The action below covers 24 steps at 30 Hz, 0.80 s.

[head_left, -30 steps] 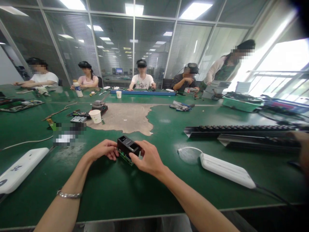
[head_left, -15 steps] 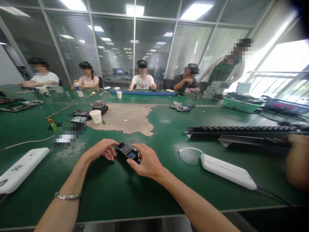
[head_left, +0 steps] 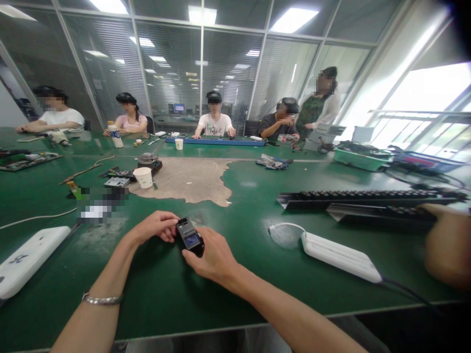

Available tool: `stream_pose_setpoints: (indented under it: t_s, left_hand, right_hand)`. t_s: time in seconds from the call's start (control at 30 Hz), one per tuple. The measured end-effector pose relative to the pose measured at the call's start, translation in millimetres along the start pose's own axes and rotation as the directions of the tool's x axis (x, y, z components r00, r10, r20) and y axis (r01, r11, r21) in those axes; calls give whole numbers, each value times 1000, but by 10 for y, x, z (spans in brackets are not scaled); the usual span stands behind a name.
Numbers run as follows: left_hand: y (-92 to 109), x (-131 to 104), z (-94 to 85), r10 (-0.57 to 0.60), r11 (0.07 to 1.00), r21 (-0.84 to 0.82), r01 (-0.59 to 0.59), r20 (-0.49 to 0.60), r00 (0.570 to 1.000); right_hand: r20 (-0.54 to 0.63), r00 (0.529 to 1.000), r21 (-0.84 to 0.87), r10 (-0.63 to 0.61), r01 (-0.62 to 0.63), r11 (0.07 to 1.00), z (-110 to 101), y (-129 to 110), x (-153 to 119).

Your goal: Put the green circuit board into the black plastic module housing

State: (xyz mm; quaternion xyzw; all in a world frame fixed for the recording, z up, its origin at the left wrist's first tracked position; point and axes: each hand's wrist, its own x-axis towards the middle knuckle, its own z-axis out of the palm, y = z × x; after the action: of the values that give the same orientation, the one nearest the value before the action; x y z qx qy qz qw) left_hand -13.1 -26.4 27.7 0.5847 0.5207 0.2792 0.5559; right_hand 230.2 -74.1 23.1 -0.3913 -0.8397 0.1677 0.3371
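Observation:
A small black handheld device (head_left: 190, 234) with a little lit screen and a row of buttons is held just above the green table (head_left: 235, 304). My right hand (head_left: 213, 255) grips its near right side, thumb along the near edge and fingers behind. Curled fingers of my left hand (head_left: 162, 228) meet its far left corner; some of their tips are hidden behind it. The screen end is tilted toward me.
White power strips (head_left: 342, 257) (head_left: 33, 260) lie at right and left. Beyond are a paper cup (head_left: 143, 177), circuit parts (head_left: 117, 181), black metal rails (head_left: 353, 200) and a green basket (head_left: 362, 159). Several people sit opposite; one person stands at the far right. A blurred bare arm (head_left: 451, 245) enters at right.
The device has turned more upright in view, its screen end swinging left, with my right hand shifting left along with it. The standing person has moved left and straightened.

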Motion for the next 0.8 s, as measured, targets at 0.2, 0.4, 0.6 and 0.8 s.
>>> stream_pose_setpoints:
  t_s: [0.2,0.4,0.6,0.8]
  left_hand:
    - [-38,18,-3,-61,994,-91,56,-51,997]
    - [-46,12,-2,-87,990,-118,81,-40,995]
    - [-15,-9,11,-97,993,-73,95,-26,995]
    - [-22,4,24,-87,994,-60,86,-10,996]
  right_hand:
    - [-98,995,32,-9,12,999,-117,17,41]
    - [-216,973,112,77,-53,992,-350,77,175]
    - [-188,956,-102,226,-248,963,-468,320,259]
    - [-99,961,-290,258,-275,917,-363,373,220]
